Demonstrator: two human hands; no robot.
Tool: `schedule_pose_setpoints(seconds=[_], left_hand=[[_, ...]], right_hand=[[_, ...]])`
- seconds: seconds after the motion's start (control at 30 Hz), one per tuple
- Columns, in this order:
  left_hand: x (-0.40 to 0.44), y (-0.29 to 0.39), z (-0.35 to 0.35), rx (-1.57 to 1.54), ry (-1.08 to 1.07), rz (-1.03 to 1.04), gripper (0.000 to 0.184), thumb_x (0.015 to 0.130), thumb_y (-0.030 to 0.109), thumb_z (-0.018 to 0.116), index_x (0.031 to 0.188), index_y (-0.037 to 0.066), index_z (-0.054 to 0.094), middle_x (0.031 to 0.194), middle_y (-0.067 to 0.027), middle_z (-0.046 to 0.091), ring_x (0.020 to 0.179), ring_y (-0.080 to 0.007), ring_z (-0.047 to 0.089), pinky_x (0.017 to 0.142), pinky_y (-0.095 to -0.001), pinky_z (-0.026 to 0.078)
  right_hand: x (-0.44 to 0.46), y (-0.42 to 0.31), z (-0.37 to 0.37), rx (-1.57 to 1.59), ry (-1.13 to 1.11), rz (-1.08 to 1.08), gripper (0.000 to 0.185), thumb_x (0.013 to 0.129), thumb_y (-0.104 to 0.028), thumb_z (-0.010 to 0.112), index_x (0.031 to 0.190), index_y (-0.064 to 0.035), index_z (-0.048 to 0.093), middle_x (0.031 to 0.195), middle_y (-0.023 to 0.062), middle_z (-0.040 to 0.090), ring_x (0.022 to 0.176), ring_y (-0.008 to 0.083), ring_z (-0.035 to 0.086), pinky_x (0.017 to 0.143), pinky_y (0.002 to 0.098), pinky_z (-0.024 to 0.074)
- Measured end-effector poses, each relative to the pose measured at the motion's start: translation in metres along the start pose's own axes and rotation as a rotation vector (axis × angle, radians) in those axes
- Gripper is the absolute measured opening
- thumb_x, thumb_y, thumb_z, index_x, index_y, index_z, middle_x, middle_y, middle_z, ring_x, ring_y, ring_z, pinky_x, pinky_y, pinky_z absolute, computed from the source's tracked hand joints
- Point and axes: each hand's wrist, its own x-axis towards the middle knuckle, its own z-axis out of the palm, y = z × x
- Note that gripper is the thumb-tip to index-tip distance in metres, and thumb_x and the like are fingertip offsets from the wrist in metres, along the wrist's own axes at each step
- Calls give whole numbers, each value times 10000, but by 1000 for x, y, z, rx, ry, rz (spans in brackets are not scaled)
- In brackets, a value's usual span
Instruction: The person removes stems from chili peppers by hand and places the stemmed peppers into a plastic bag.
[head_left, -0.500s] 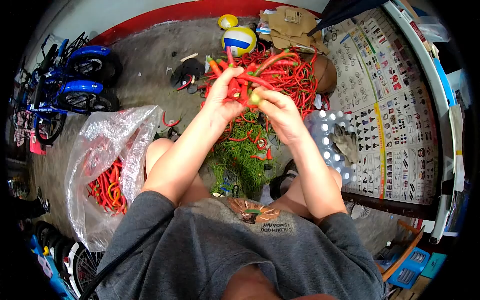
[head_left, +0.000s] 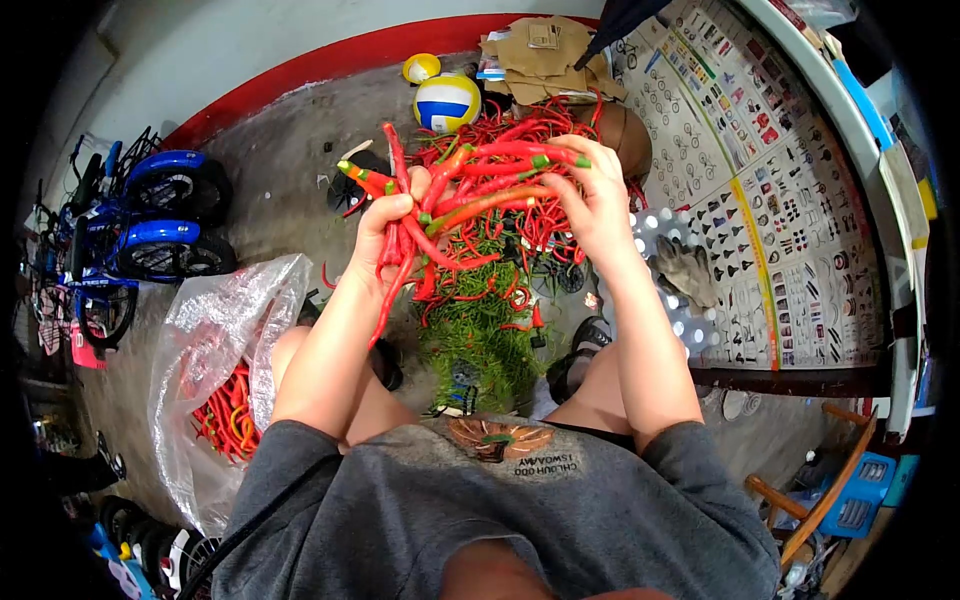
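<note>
My left hand (head_left: 380,225) is closed round a bunch of long red chili peppers (head_left: 400,235), which fan out in several directions with trimmed green or pale ends. Across from it, my right hand (head_left: 603,200) has thumb and fingers curled on the far ends of more chili peppers (head_left: 485,205) that reach over from the bunch. Below both hands lies a heap of green stems (head_left: 475,350) with a few red chilies among them. Behind them a large pile of red chilies (head_left: 535,120) is partly hidden by the peppers I hold.
To my left stands a clear plastic bag (head_left: 205,320) with red chilies (head_left: 235,415) inside. Blue bicycles (head_left: 160,240) are farther left. At right are shrink-wrapped bottles (head_left: 690,330) with a grey glove (head_left: 685,270) on top. A volleyball (head_left: 447,103) and cardboard (head_left: 545,60) lie ahead.
My hands have moved apart, the left toward the left and the right toward the right. The pale green bit at my right fingertips no longer shows; the chili bunch is spread between the hands.
</note>
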Motion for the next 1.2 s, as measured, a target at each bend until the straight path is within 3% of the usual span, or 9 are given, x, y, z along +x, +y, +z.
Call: schedule_pose_setpoints(seconds=[0.13, 0.33, 0.4, 0.57, 0.67, 0.73, 0.87, 0.97, 1.2], left_hand=[[-3, 3, -3, 82, -47, -27, 237, 680, 164, 631, 780, 89, 430, 824, -63, 507, 729, -179, 565, 593, -287, 510], [-5, -3, 13, 465, -26, 37, 269, 652, 157, 662, 755, 75, 427, 739, -44, 487, 735, -170, 541, 716, -328, 489], [-7, -10, 19, 544, -25, 64, 285, 647, 169, 679, 760, 78, 434, 732, -39, 490, 742, -168, 545, 722, -328, 476], [-6, -29, 14, 611, -126, 56, 313, 660, 225, 714, 739, 77, 450, 754, -60, 536, 730, -176, 553, 709, -313, 450], [-7, -22, 19, 627, -169, -25, 302, 659, 221, 711, 734, 75, 458, 737, -52, 526, 731, -169, 544, 737, -325, 450], [-6, -12, 18, 969, -282, 56, 197, 657, 137, 655, 715, 51, 488, 743, -16, 531, 721, -105, 514, 762, -308, 444], [-9, -5, 11, 1157, -479, -31, 258, 603, 30, 662, 829, 12, 538, 769, -25, 541, 776, -120, 511, 737, -296, 429], [-7, -8, 13, 1294, -574, 12, 282, 579, 26, 662, 831, 20, 535, 763, -59, 548, 750, -174, 542, 713, -311, 429], [-8, -12, 13, 1482, -570, -30, 317, 539, 21, 647, 831, 44, 528, 741, -94, 545, 703, -256, 550, 650, -332, 427]], right_hand=[[-5, 1, 2, -71, -119, -7, 173, 704, -119, 652, 864, -59, 631, 892, 40, 586, 857, 254, 522, 769, 367, 421], [-9, -12, 12, -1, -55, 135, 127, 718, -111, 635, 842, -82, 642, 769, 50, 601, 745, 217, 553, 686, 335, 439], [-16, -11, 30, 556, 45, 697, 95, 772, -113, 616, 843, -52, 633, 831, 55, 626, 790, 165, 577, 704, 294, 446], [-26, -11, 43, 1427, 330, 814, 131, 854, -156, 529, 888, -36, 568, 810, 52, 597, 701, 132, 549, 650, 250, 443], [-16, 24, 27, 1823, 216, 921, 178, 866, -207, 515, 905, -39, 559, 774, 34, 574, 662, 120, 508, 613, 254, 424], [1, 22, 7, 1618, 156, 861, 245, 892, -251, 469, 905, -29, 575, 842, 38, 568, 761, 125, 493, 691, 280, 414], [18, 12, -17, 83, -150, 106, 225, 806, -181, 542, 991, -83, 623, 1038, 82, 573, 1009, 250, 486, 902, 346, 357], [18, -18, -13, 54, -286, -135, 307, 706, -84, 630, 1009, -132, 622, 1064, 55, 562, 1023, 253, 466, 887, 363, 368], [12, -24, -2, 0, -347, -171, 106, 697, -145, 639, 793, -100, 632, 790, 7, 578, 828, 216, 511, 743, 356, 388]])
